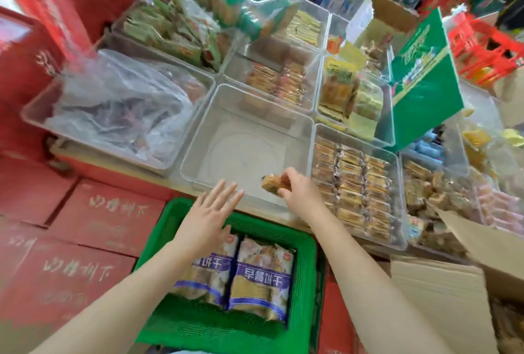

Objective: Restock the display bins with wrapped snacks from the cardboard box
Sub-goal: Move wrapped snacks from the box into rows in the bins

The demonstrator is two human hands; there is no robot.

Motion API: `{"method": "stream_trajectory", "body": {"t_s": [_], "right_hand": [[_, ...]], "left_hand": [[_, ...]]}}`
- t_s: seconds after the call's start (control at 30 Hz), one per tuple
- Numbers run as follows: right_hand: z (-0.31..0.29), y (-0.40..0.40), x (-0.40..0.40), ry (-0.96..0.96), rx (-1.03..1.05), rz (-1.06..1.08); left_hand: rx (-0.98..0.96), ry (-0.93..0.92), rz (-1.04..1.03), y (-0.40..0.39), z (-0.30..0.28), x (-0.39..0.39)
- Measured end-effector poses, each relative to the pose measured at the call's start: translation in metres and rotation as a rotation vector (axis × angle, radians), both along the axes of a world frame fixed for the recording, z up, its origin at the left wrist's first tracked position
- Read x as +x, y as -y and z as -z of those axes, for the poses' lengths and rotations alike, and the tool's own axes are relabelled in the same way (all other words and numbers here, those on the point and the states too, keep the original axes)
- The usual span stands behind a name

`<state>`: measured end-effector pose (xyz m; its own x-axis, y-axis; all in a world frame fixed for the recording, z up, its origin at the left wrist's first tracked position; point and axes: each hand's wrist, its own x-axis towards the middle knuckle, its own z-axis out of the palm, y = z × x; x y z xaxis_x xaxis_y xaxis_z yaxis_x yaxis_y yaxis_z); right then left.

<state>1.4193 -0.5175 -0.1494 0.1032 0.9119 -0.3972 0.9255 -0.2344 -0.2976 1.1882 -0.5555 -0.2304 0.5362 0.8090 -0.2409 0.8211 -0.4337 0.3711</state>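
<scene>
A wrapped snack (273, 183) is pinched by the right hand (297, 187) over the near edge of a clear bin (204, 138). The left hand (212, 209) is held flat, fingers released, above a green basket (304, 282) of packets (261, 277); filled bins (399, 183) lie right, the cardboard box (442, 297) near right.

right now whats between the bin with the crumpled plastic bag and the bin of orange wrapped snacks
In the head view, a clear bin sits between them, nearly empty: the right hand holds one wrapped snack over its near right corner.

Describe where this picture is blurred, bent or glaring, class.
Head view: motion blur smears the red cartons and far bins; wide-angle distortion bows the edges; the clear empty bin shows soft glare; the right hand and its wrapped snack are slightly blurred.
</scene>
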Motion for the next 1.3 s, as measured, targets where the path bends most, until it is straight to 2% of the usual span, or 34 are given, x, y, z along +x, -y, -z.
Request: {"method": "stream_trajectory", "body": {"t_s": [0.3, 0.4, 0.5, 0.57, 0.67, 0.83, 0.93, 1.03, 1.2, 1.3], "right_hand": [[0.053, -0.044, -0.015, 0.168, -0.443, -0.13], [0.054, -0.049, -0.015, 0.196, -0.471, -0.148], [0.049, -0.047, -0.013, 0.143, -0.446, -0.088], [0.04, -0.043, -0.012, 0.057, -0.339, -0.006], [0.019, -0.025, -0.008, -0.102, -0.064, 0.122], [-0.024, 0.03, 0.009, -0.318, 0.154, 0.174], [-0.047, 0.063, 0.042, -0.379, 0.255, 0.234], [-0.075, 0.103, 0.084, -0.384, 0.426, 0.325], [-0.11, 0.193, 0.166, -0.343, 0.645, 0.513], [-0.114, 0.246, 0.217, -0.302, 0.726, 0.648]], "left_hand": [[-0.025, 0.157, -0.04, -0.004, 0.009, -0.002], [-0.004, 0.164, -0.042, -0.002, 0.015, -0.002], [-0.013, 0.156, -0.034, -0.004, 0.012, -0.003], [-0.047, 0.106, -0.034, -0.003, 0.003, -0.002], [-0.063, 0.1, -0.091, -0.002, -0.006, 0.004], [0.238, 0.253, -0.193, 0.002, -0.035, 0.028], [0.099, 0.249, -0.137, 0.012, -0.068, 0.059], [-0.002, 0.214, 0.061, 0.029, -0.1, 0.111], [-0.082, 0.441, 0.233, 0.093, -0.153, 0.225], [-0.143, 0.48, 0.268, 0.136, -0.159, 0.283]]}}
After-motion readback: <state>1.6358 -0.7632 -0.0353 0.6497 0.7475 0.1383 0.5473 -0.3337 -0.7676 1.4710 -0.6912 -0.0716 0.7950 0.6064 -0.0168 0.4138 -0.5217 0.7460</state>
